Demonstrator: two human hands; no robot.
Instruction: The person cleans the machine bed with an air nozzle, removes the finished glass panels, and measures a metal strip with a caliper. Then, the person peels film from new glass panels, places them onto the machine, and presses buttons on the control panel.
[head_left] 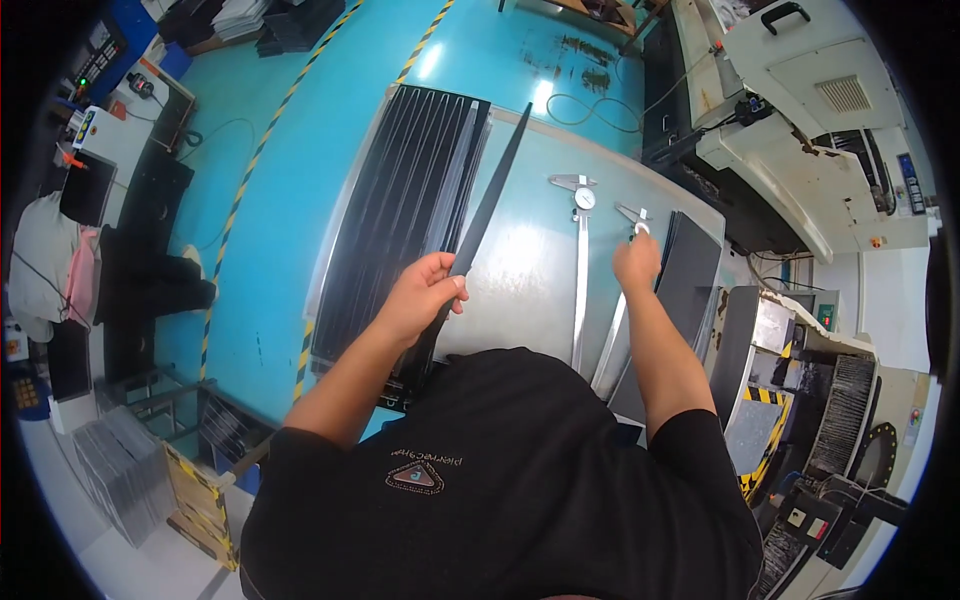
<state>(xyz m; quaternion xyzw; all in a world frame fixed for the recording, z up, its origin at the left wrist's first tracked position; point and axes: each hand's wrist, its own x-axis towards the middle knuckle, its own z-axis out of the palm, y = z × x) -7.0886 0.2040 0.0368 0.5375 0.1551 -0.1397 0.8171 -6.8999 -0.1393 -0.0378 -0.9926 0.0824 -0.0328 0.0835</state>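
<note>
My left hand [425,295] is closed round a long, thin black panel [495,190], tilted up edge-on over the table. Its thumb lies along the panel's near face. My right hand [638,262] has its fingers closed at the head of a long silver caliper [610,340], whose jaws show just beyond the fingers. The caliper's beam runs back toward my body under the wrist. Between my hands lies a second long caliper [582,280] with a round white dial. To the left, a stack of long black ribbed panels [395,210] lies beside my left hand.
The pale metal table [520,260] carries more dark flat panels [692,260] at its right. Beige machines [760,130] stand on the right. A person [130,275] stands at the left near a machine. Yellow-black tape [262,165] marks the blue floor.
</note>
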